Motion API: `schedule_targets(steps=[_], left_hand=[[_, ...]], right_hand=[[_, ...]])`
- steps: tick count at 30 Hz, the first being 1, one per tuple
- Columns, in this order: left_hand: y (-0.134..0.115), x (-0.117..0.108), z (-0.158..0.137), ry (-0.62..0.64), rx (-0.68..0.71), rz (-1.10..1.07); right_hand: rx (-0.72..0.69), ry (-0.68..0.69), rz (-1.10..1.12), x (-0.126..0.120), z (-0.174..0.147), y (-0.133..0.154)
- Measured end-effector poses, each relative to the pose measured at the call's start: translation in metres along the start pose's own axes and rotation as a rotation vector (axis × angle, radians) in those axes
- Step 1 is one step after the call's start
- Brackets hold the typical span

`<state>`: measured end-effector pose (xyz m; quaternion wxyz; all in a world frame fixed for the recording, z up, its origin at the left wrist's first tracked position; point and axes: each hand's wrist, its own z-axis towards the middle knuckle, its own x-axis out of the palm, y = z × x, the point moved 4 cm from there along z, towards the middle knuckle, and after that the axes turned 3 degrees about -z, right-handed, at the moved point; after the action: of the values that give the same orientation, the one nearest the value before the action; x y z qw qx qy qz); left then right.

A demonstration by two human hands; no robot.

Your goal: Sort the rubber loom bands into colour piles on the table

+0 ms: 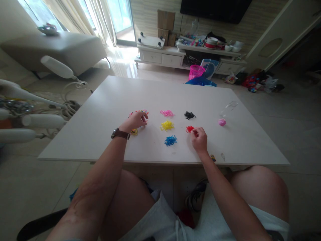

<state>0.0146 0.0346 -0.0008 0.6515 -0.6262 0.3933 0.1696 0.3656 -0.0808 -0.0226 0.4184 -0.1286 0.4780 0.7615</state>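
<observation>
My left hand (136, 121), with a watch on its wrist, is over a mixed-colour pile (143, 111) of small, thin pieces that look like rubber bands, partly hidden under it. Thumb and fingers there are apart. My right hand (200, 138) is closed, its fingertips pinched at the edge of a red pile (190, 129); whatever is between them is too small to make out. Sorted by colour between the hands are a pink pile (167, 113), a yellow pile (167, 125) and a blue pile (170, 140). A black pile (190, 115) sits beyond the red one.
All this rests on a white table (150, 92). To the right are a pink lump (222, 122) and a clear plastic item (229, 107). Near the front edge lies a small dark-and-yellow item (213, 157). A pink basket (196, 72) stands past the far edge.
</observation>
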Motion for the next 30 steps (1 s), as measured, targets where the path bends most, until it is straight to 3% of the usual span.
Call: schedule_targets(steps=[30], left_hand=[[-0.0025,0.0005,-0.0017,0.002,-0.009,0.004]], right_hand=[[0.002,0.002,0.005,0.0008,0.0002,-0.0016]])
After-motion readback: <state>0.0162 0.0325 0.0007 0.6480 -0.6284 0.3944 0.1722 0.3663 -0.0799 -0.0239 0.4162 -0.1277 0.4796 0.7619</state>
